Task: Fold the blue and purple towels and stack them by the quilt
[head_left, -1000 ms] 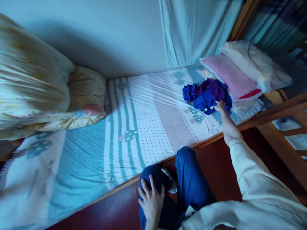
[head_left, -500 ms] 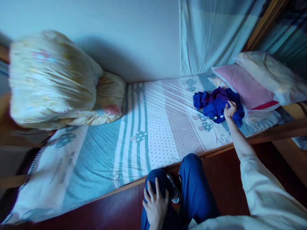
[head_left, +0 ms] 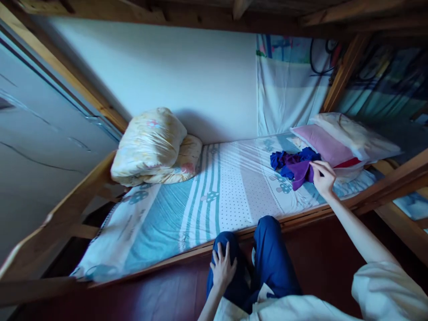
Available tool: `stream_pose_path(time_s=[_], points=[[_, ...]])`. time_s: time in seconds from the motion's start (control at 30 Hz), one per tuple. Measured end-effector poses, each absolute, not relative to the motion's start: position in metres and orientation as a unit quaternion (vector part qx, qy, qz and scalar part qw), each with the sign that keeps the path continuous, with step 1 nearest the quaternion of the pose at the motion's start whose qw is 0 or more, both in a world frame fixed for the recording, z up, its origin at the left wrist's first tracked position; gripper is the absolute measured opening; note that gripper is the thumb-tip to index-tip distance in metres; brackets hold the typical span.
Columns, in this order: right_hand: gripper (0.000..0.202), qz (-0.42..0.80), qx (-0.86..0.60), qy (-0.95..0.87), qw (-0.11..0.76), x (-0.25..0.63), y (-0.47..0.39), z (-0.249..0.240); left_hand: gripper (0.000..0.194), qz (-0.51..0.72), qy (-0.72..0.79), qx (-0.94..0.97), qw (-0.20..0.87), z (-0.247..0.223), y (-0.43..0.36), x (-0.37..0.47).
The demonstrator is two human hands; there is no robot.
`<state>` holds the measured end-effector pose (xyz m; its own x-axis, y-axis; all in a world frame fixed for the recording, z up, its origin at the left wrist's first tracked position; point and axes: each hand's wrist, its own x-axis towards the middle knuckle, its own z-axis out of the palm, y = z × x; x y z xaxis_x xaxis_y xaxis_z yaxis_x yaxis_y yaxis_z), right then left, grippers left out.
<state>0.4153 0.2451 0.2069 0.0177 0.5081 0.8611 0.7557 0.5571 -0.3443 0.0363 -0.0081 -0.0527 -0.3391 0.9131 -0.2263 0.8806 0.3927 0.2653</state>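
Observation:
My right hand (head_left: 323, 177) pinches the edge of a purple cloth (head_left: 302, 174) and lifts part of it toward me. The rest of that cloth lies crumpled together with blue fabric (head_left: 280, 161) on the bed, in front of the pillows. Whether the purple and blue parts are one garment, I cannot tell. My left hand (head_left: 224, 267) rests on my left knee, fingers spread, holding nothing. Under the cloth is a patterned bed sheet (head_left: 230, 191) with stripes, dots and mushroom prints.
A folded floral quilt (head_left: 150, 142) sits at the bed's left end. To the right are a pink pillow (head_left: 323, 145) and a pale pillow (head_left: 354, 133). Wooden bunk beams (head_left: 200, 22) run overhead, and a curtain (head_left: 287, 98) hangs at the wall.
My right hand has gone from pressing on the blue fabric to pulling up a purple part. The view has tilted up, showing the bunk above. My left hand stays on the knee.

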Motion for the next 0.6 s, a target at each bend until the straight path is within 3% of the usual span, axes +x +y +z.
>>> stream_pose_path(time_s=[0.17, 0.3, 0.47, 0.6], points=[[0.033, -0.056, -0.339, -0.812, 0.472, 0.379, 0.169, 0.234, 0.063, 0.293, 0.686, 0.614, 0.257, 0.025, 0.007, 0.063], [0.035, 0.037, -0.2, -0.919, 0.338, 0.322, 0.115, 0.229, 0.077, 0.459, 0.573, 0.63, 0.254, 0.111, 0.016, 0.104], [0.03, 0.154, -0.175, -0.924, 0.302, 0.266, 0.07, 0.205, 0.022, 0.545, 0.568, 0.568, 0.24, 0.158, 0.002, 0.117], [0.045, 0.222, -0.232, -0.875, 0.363, 0.263, 0.056, 0.188, 0.018, 0.583, 0.59, 0.486, 0.274, 0.162, -0.012, 0.09]])
